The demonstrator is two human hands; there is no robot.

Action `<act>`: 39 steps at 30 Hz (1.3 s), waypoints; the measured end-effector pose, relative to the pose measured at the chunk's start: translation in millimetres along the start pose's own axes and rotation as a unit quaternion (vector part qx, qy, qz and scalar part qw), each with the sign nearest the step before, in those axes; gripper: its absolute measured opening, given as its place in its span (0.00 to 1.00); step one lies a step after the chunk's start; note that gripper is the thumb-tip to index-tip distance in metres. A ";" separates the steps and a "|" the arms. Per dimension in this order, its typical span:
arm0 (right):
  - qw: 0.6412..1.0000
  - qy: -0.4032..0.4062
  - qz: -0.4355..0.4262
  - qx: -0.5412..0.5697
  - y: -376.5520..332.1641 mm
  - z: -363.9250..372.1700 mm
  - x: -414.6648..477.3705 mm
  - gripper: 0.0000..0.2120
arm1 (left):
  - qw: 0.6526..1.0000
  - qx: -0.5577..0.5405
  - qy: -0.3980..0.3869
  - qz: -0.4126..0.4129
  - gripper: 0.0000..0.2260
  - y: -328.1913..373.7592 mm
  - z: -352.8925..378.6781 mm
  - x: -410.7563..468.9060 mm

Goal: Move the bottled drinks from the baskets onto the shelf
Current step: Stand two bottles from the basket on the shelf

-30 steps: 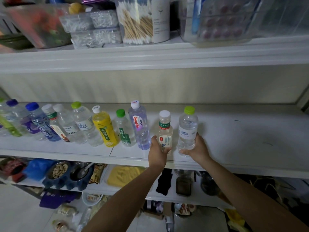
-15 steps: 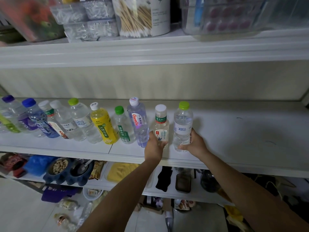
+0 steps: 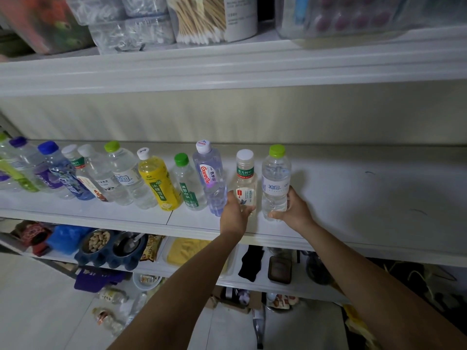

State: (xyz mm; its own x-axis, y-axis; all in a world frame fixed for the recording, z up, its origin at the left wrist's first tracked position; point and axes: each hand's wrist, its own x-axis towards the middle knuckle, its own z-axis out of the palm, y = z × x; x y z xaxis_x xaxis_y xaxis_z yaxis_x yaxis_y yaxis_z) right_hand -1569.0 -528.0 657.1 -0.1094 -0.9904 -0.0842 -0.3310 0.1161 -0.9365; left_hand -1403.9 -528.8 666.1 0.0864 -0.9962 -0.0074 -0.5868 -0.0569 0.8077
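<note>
White shelf [image 3: 366, 198]: left grip [image 3: 233, 215] holds white-capped bottle [image 3: 244, 178], hiding base; right grip [image 3: 294, 210] holds green-capped bottle [image 3: 275, 178].

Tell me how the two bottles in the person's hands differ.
The white-cap bottle is shorter than the green-cap bottle. The white-cap bottle wears a green neck band; the green-cap bottle a pale blue-lettered label. The left hand grips the white-cap bottle, the right hand the green-cap bottle. Both stand upright on the shelf.
</note>
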 end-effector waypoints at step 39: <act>0.669 -0.333 -0.485 -0.455 -165.7 524.7 -385.2 0.51 | 0.822 0.413 0.174 -0.352 0.41 -351.0 -473.8 -455.3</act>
State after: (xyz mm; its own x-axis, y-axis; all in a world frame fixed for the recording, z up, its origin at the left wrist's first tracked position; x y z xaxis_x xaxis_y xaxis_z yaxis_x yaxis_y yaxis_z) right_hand -980.2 -204.9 666.1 0.9113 -0.4118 -0.0038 -0.4103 -0.9073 -0.0916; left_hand -855.9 -24.2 665.2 0.7788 -0.6271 -0.0165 -0.6272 -0.7789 -0.0008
